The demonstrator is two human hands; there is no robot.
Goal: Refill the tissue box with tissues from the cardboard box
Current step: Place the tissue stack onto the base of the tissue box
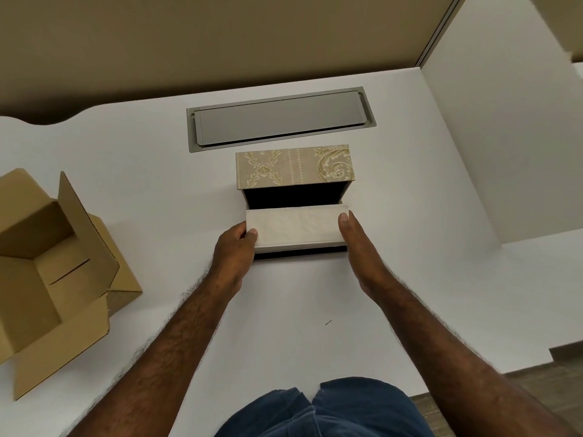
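Head view shows my left hand (235, 247) and right hand (356, 247) squeezing the ends of the tissues (295, 228) between them, just over the open tissue box (295, 190), so I think next I push them down flat inside.

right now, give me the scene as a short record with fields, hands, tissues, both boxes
left hand: grips the left end of the tissue stack, thumb on top
right hand: flat against the stack's right end, thumb on top
tissue stack: white, held level over the front part of the open tissue box
tissue box: patterned lid raised at the back, dark interior visible behind the stack
cardboard box: on the table to the left, flaps open, no tissues visible inside
table: white, with a grey cable hatch behind the tissue box
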